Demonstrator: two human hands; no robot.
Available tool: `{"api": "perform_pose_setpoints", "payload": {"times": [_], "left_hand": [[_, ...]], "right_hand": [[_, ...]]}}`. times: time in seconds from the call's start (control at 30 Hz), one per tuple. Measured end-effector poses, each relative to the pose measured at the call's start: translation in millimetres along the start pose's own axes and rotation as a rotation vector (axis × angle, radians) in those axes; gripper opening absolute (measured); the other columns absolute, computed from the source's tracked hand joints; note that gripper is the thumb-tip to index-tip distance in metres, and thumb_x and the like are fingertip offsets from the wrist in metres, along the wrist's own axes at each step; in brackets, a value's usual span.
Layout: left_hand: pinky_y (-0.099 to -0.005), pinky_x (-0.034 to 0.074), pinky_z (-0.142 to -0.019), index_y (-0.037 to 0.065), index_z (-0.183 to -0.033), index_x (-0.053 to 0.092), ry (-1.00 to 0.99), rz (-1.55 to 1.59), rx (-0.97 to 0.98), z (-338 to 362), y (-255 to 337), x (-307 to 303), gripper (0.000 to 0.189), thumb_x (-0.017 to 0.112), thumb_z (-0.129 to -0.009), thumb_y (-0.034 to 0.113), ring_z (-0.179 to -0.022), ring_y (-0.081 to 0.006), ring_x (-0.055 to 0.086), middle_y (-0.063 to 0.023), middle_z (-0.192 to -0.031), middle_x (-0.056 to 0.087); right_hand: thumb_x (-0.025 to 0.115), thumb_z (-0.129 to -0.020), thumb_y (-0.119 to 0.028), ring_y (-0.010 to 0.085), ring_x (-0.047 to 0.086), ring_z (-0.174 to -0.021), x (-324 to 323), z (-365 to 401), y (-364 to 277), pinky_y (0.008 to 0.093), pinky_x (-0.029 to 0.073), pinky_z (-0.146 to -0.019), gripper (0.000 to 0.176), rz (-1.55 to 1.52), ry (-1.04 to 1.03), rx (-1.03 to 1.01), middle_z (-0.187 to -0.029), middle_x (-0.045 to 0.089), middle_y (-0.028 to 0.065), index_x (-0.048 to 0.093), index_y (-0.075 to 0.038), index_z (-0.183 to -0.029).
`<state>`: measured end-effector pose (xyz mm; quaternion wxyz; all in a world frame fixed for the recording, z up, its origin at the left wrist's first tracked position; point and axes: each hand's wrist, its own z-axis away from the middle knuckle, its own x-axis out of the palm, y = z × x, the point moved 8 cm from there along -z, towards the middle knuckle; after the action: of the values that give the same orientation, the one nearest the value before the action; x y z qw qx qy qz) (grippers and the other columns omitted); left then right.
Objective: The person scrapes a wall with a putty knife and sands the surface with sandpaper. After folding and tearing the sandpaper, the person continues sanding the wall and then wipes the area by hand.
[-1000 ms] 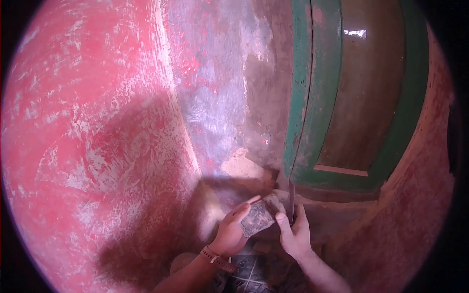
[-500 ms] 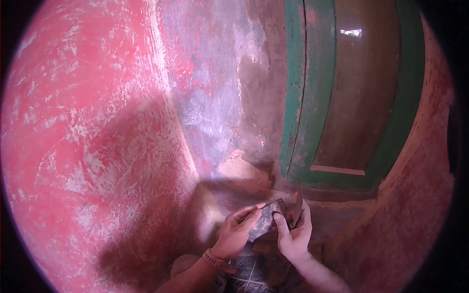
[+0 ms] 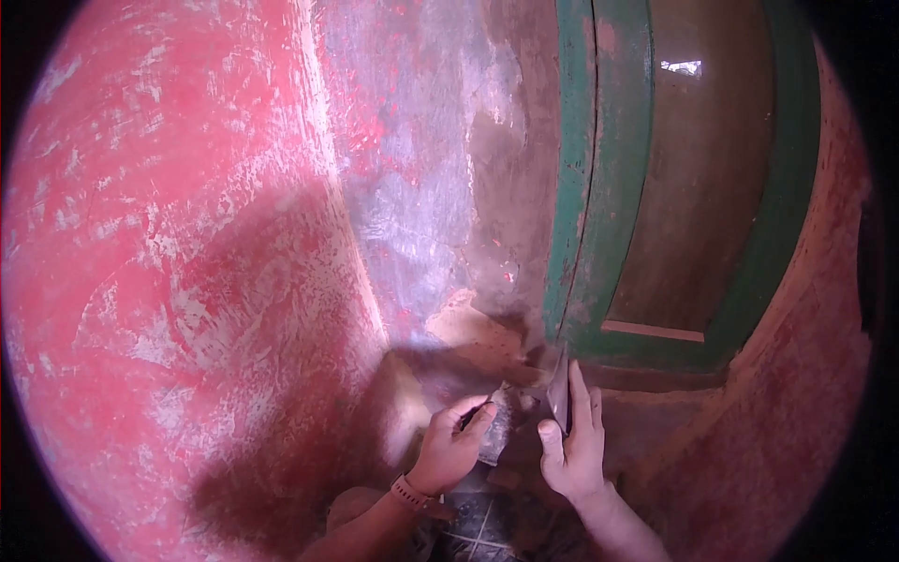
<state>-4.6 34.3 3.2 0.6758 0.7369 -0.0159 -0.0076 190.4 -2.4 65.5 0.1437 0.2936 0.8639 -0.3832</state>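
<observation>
Low in the middle of the head view, my left hand (image 3: 449, 448) pinches a worn, grey, crumpled sheet (image 3: 496, 433) that looks like sandpaper. The sheet hangs down on the side facing my other hand. My right hand (image 3: 578, 448), a short gap to the right, has its fingers stretched upward and its thumb apart. A thin flat metal blade (image 3: 559, 393), like a scraper's, stands nearly upright along the inside of those fingers. Its handle is hidden or too dark to make out.
A red wall (image 3: 187, 234) with scraped white patches rises at the left. Ahead is a patchy grey-purple wall (image 3: 403, 187) with broken plaster at its foot. A green framed door (image 3: 609, 234) stands to the right. Dark tiled floor (image 3: 478, 529) shows below.
My hands have come apart. The right thumb and fingers have let go of the grey sheet, which stays in my left hand. The blade remains with my right hand.
</observation>
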Motion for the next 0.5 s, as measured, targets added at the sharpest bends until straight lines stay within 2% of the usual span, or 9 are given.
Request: {"api": "perform_pose_setpoints", "payload": {"times": [0.1, 0.13, 0.2, 0.3, 0.37, 0.43, 0.5], "left_hand": [[-0.0270, 0.054, -0.092, -0.004, -0.126, 0.072, 0.037, 0.056, 0.073, -2, -6, -2, 0.026, 0.066, -0.107, 0.013, -0.104, -0.0083, 0.067, -0.0075, -0.113, 0.077], [-0.0273, 0.054, -0.093, -0.004, -0.127, 0.071, 0.033, 0.110, 0.130, -4, -11, -1, 0.026, 0.065, -0.107, 0.011, -0.104, -0.0086, 0.067, -0.0076, -0.113, 0.077], [-0.0283, 0.055, -0.094, -0.004, -0.131, 0.069, 0.003, 0.168, 0.170, -3, -8, 1, 0.029, 0.065, -0.106, 0.008, -0.104, -0.0094, 0.067, -0.0079, -0.114, 0.077], [-0.0299, 0.055, -0.095, -0.004, -0.139, 0.065, -0.068, 0.234, 0.140, 0, 0, 5, 0.035, 0.065, -0.104, 0.003, -0.105, -0.0104, 0.067, -0.0081, -0.117, 0.076], [-0.0301, 0.055, -0.095, -0.004, -0.143, 0.062, -0.110, 0.353, 0.147, -2, -8, 10, 0.041, 0.065, -0.103, 0.001, -0.105, -0.0103, 0.067, -0.0074, -0.120, 0.075], [-0.0291, 0.055, -0.095, -0.003, -0.146, 0.061, -0.122, 0.235, 0.107, 2, 9, 12, 0.043, 0.065, -0.103, -0.001, -0.107, -0.0093, 0.066, -0.0062, -0.122, 0.073], [-0.0282, 0.055, -0.095, -0.004, -0.147, 0.059, -0.123, 0.168, 0.088, 5, 17, 11, 0.044, 0.064, -0.104, -0.002, -0.107, -0.0093, 0.066, -0.0065, -0.123, 0.073]], "right_hand": [[0.065, -0.100, -0.060, 0.0465, 0.067, -0.099, 8, 3, -13, 0.0488, 0.060, -0.084, 0.087, -0.093, -0.178, -0.044, -0.121, 0.064, 0.0272, 0.042, -0.004, -0.162], [0.068, -0.098, -0.059, 0.0456, 0.071, -0.091, 17, 9, -9, 0.0484, 0.061, -0.078, 0.081, -0.121, -0.228, -0.041, -0.119, 0.069, 0.0233, 0.048, -0.012, -0.160], [0.066, -0.099, -0.060, 0.0435, 0.075, -0.091, 26, 14, -21, 0.0490, 0.062, -0.078, 0.077, -0.087, -0.348, -0.101, -0.116, 0.073, 0.0210, 0.048, -0.018, -0.161], [0.063, -0.100, -0.061, 0.0414, 0.077, -0.090, 32, 18, -14, 0.0489, 0.063, -0.076, 0.073, -0.088, -0.386, -0.035, -0.108, 0.077, 0.0184, 0.050, -0.021, -0.160], [0.061, -0.102, -0.061, 0.0419, 0.077, -0.088, 28, 14, -9, 0.0488, 0.062, -0.074, 0.071, -0.047, -0.337, -0.018, -0.104, 0.077, 0.0185, 0.052, -0.019, -0.158], [0.061, -0.103, -0.059, 0.0439, 0.076, -0.087, 24, 10, 2, 0.0487, 0.062, -0.072, 0.069, -0.060, -0.236, 0.003, -0.105, 0.077, 0.0205, 0.055, -0.014, -0.155], [0.062, -0.103, -0.057, 0.0451, 0.076, -0.089, 17, 4, 13, 0.0486, 0.061, -0.074, 0.069, -0.069, -0.252, 0.094, -0.105, 0.077, 0.0222, 0.055, -0.012, -0.155]]}}
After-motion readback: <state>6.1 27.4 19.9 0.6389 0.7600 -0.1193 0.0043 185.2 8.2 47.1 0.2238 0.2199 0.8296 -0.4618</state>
